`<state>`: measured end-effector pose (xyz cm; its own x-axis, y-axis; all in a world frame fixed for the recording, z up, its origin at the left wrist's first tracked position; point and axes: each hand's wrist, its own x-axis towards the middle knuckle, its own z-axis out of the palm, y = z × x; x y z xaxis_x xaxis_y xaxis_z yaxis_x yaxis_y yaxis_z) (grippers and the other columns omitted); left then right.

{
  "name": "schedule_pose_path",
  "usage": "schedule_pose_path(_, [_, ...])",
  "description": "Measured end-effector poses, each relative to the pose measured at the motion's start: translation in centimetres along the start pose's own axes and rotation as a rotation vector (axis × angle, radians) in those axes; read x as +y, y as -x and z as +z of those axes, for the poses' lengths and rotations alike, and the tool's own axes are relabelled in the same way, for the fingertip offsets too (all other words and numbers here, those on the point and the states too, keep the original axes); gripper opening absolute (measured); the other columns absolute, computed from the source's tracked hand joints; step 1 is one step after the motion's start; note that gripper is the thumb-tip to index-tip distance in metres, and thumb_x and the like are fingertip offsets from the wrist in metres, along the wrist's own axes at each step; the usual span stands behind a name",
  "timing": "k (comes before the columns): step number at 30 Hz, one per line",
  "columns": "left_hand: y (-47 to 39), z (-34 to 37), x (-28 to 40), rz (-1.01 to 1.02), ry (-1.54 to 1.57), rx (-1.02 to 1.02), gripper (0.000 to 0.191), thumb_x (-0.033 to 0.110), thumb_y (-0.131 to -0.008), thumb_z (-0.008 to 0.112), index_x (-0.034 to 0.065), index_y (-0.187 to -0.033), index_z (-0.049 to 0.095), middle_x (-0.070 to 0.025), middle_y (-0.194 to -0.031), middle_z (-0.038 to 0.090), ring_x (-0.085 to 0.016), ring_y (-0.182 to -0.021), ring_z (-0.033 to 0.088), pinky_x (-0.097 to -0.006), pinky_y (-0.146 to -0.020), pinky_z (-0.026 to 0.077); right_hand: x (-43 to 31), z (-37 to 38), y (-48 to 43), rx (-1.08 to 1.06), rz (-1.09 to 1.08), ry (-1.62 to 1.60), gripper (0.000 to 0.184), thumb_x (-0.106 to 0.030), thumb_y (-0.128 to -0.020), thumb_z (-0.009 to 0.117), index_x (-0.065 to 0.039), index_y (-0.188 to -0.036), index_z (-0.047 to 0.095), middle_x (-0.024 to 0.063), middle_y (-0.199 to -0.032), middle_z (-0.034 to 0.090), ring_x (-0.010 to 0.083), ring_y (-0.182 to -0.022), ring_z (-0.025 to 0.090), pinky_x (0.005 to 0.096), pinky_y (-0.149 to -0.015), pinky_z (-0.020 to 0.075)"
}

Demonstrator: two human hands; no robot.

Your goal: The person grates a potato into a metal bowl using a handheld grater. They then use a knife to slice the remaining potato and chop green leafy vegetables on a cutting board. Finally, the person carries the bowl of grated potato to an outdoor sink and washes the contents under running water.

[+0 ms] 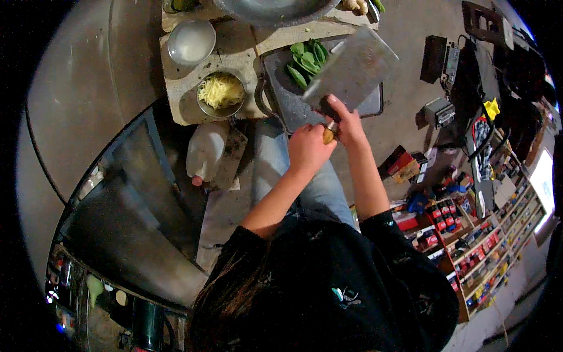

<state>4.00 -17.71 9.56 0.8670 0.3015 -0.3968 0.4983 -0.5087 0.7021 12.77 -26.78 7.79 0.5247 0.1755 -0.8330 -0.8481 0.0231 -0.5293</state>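
Observation:
My left hand (310,147) is closed around the wooden handle (328,135) of a broad cleaver. The cleaver's blade (358,66) slants up and to the right, over a dark grey cutting board (294,114). At the heel of the blade, my right hand (349,125) grips the cleaver, its thumb against the metal. Green leaves (308,59) lie on the board, partly behind the blade. Left of the board, a metal bowl (202,109) holds pale yellow shreds (221,91). Farther back stands a bowl (192,33) with something white in its bottom.
The work surface is a rough wooden table (178,103). A large grey pan (277,15) and a piece of ginger (355,5) are at its far side. A translucent plastic jug (206,149) lies below its near edge. Stocked shelves (475,255) stand to the right.

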Motion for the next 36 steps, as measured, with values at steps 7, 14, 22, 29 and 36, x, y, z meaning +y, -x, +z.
schedule_pose_path(7, [0.7,0.6,-1.9,-0.058,0.608,-0.709,0.048,0.052,-0.091,0.051,0.0050,-0.096,0.058,-0.0128,-0.094,0.065,-0.029,-0.079,0.063,-0.0381,-0.072,0.051,1.2,-4.3,3.9,0.188,-0.044,-0.013,0.047,-0.028,-0.086,0.068,0.002,-0.119,0.052,0.0104,-0.110,0.060,0.0210,-0.098,0.059,0.0335,-0.082,0.0483])
schedule_pose_path(14, [0.3,7.0,-4.4,-0.645,1.805,-0.186,0.047,0.042,-0.099,0.039,0.0100,-0.133,0.047,-0.0059,-0.127,0.056,-0.020,-0.106,0.059,-0.0364,-0.090,0.047,4.5,-7.0,2.9,-0.033,0.001,0.083,0.051,-0.028,-0.090,0.064,0.001,-0.127,0.048,0.0101,-0.121,0.057,0.0210,-0.109,0.054,0.0335,-0.093,0.0429])
schedule_pose_path(22, [-2.0,13.4,-11.4,-0.478,1.025,0.513,0.047,-0.008,-0.082,0.059,0.0033,-0.126,0.049,-0.0075,-0.107,0.061,-0.017,-0.096,0.060,-0.0245,-0.072,0.052,1.9,-9.5,2.9,-0.421,0.048,0.557,0.029,-0.027,-0.094,0.058,0.000,-0.105,0.056,0.0072,-0.089,0.063,0.0155,-0.078,0.063,0.0281,-0.067,0.0497])
schedule_pose_path(29, [-2.1,14.3,-12.8,-0.548,0.681,0.576,0.043,-0.004,-0.078,0.069,0.0007,-0.117,0.051,-0.0091,-0.097,0.063,-0.016,-0.081,0.063,-0.0307,-0.073,0.051,3.2,-12.4,1.6,-0.306,-0.005,0.867,0.018,-0.008,-0.091,0.058,-0.002,-0.107,0.055,0.0021,-0.074,0.055,0.0076,-0.063,0.051,0.0230,-0.058,0.0450])
schedule_pose_path(36, [-3.2,17.3,-13.3,-0.403,1.031,0.872,0.029,-0.004,-0.077,0.070,0.0012,-0.104,0.061,-0.0079,-0.106,0.054,-0.018,-0.086,0.061,-0.0296,-0.077,0.050,5.7,-11.4,1.1,-0.392,-0.339,1.047,0.051,-0.003,-0.089,0.057,-0.013,-0.138,0.046,0.0110,-0.091,0.059,0.0168,-0.074,0.052,0.0280,-0.071,0.0457])
